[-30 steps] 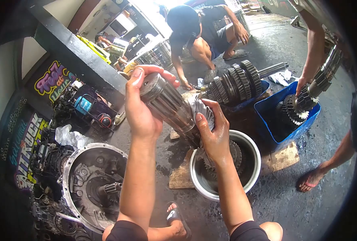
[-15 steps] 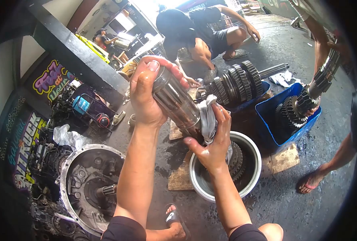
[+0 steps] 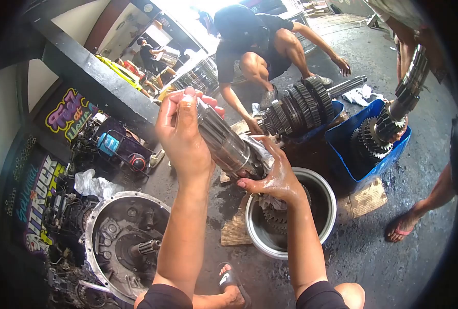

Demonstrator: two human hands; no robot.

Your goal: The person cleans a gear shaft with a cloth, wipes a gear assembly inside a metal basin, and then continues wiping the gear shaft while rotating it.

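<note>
Two hands on shaft: left hand clamps upper end, right hand closed on rag round lower end, basin just below. Wiping step, seemingly; oily shaft calls for firm grip.

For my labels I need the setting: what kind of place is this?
Probably a vehicle gearbox repair shop: a geared shaft, an open bell housing, and a greasy splined shaft held up.

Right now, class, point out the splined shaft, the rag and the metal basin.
splined shaft [image 3: 224,141], head view, ribbed middle
rag [image 3: 260,150], head view, fold against shaft
metal basin [image 3: 322,198], head view, right inner wall
</note>
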